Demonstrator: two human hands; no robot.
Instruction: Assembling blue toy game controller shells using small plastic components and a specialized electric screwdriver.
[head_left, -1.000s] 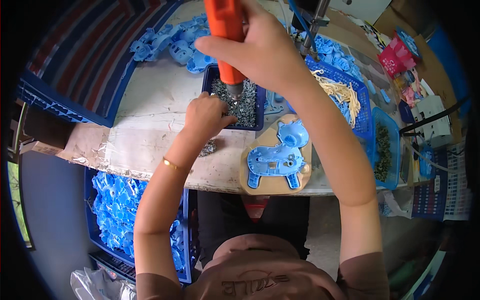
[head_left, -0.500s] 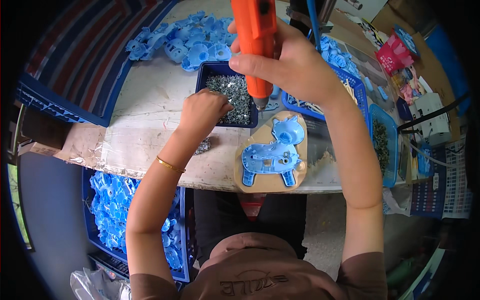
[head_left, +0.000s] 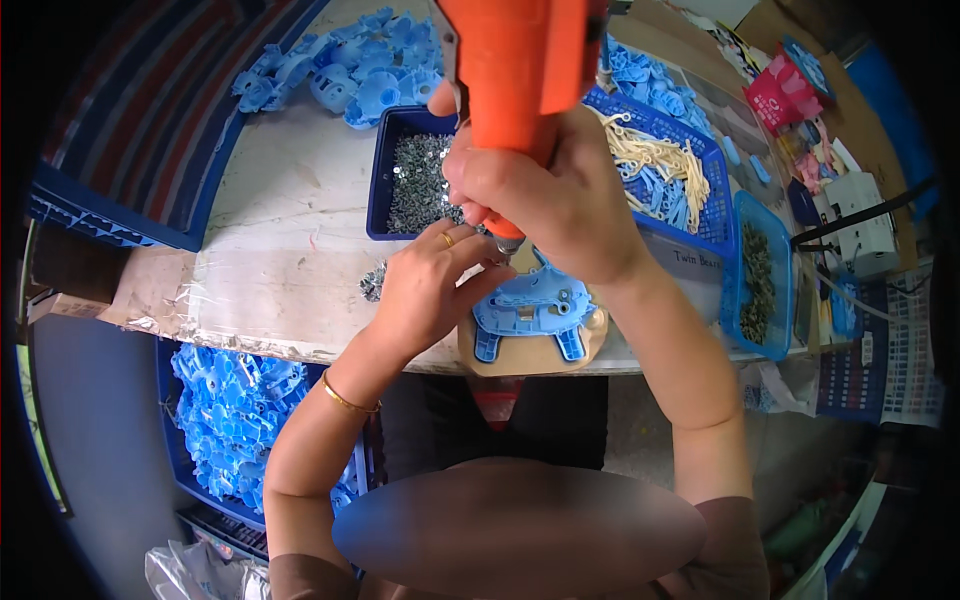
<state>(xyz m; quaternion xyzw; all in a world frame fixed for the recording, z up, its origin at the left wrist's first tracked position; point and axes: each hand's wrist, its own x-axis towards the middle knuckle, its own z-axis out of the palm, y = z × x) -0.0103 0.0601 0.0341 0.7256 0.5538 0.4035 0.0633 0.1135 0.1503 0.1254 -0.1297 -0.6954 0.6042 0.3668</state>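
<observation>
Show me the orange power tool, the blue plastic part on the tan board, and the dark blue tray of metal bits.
Orange power tool (head_left: 522, 85): head view, on its casing.
Blue plastic part (head_left: 550, 316): head view, on its hollow body.
Dark blue tray (head_left: 381, 180): head view, on its left wall.

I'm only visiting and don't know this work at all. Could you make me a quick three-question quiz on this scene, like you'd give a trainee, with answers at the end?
1. Which hand holds the orange drill?
2. True or false: the blue part lies on a tan board.
3. Fill the gap: the dark blue tray holds a heap of small, shiny grey ___ pieces.

Key:
1. The right hand; the left hand is close to the drill's tip.
2. True.
3. Metal, by their look; they are too small here to tell their exact shape.
</observation>
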